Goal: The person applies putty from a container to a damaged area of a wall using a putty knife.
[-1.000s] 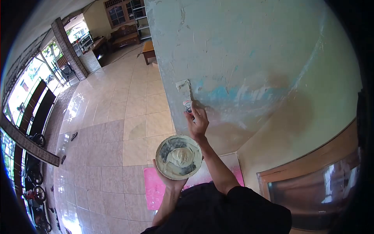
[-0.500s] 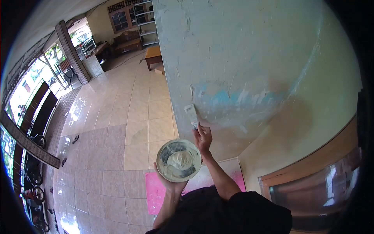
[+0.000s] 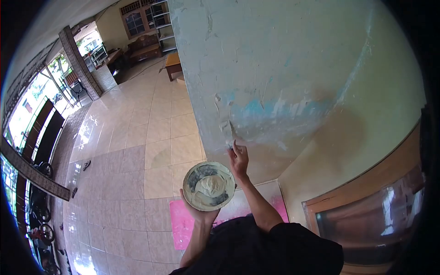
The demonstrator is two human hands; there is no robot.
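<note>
From the head camera, my right hand (image 3: 239,158) has its grip closed on the putty knife (image 3: 226,129), blade flat against the wall (image 3: 293,59) at the corner edge. My left hand (image 3: 201,211) cups the plate (image 3: 209,185) of filler underneath. I judge a low blade angle and even pressure will feather the ridges. Around the corner, a tiled floor (image 3: 137,137) runs to a wooden bench (image 3: 145,43).

A pale grey-green plastered wall (image 3: 284,59) with blue patches fills the right. Glossy beige floor tiles (image 3: 137,137) stretch away, daylight glaring off them. A pink sheet (image 3: 181,220) lies on the floor. Far off stand a brick pillar (image 3: 80,62), a wooden bench (image 3: 145,46) and perhaps a small wooden table (image 3: 173,62).
</note>
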